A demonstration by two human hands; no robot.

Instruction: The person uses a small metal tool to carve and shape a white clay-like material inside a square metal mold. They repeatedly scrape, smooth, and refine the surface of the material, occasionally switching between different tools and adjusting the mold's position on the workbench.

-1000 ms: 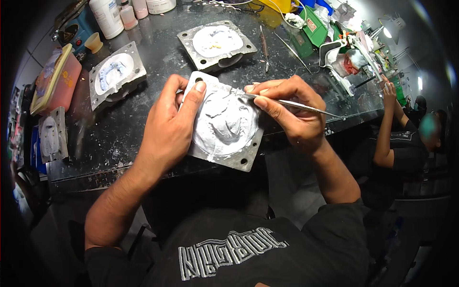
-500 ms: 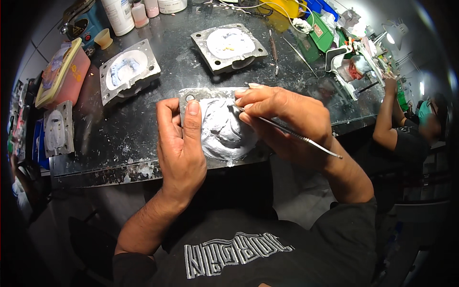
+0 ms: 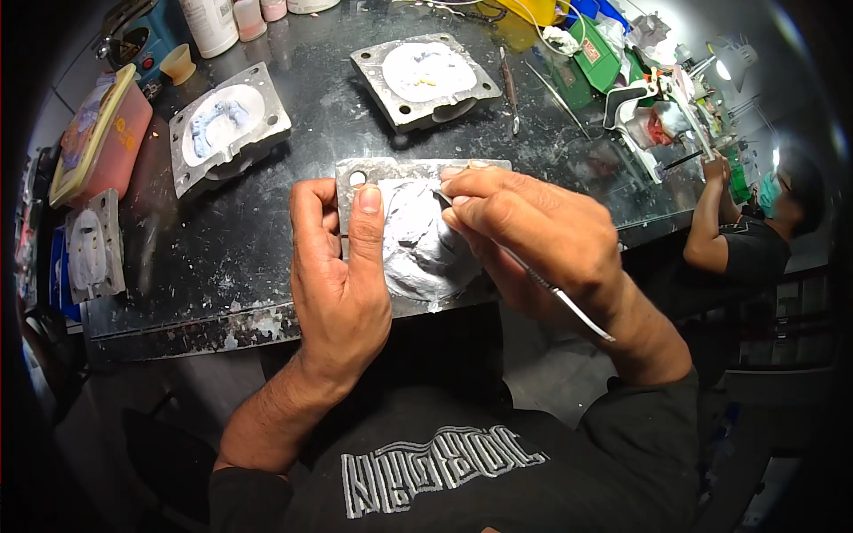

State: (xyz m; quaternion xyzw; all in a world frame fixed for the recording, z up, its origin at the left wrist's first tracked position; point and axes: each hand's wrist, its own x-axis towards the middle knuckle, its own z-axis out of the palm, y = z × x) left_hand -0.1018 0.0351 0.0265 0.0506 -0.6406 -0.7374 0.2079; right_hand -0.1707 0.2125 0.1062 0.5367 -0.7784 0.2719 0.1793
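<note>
Tool tip (image 3: 442,199) behind fingers (image 3: 480,209)

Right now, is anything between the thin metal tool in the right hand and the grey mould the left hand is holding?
Nothing visible. The right hand has the thin tool with its tip on the grey mould, which the left hand grips by its left edge.

Square grey metal mould (image 3: 418,233), white plaster inside, tilted at table edge; thin metal tool (image 3: 555,291)
</note>
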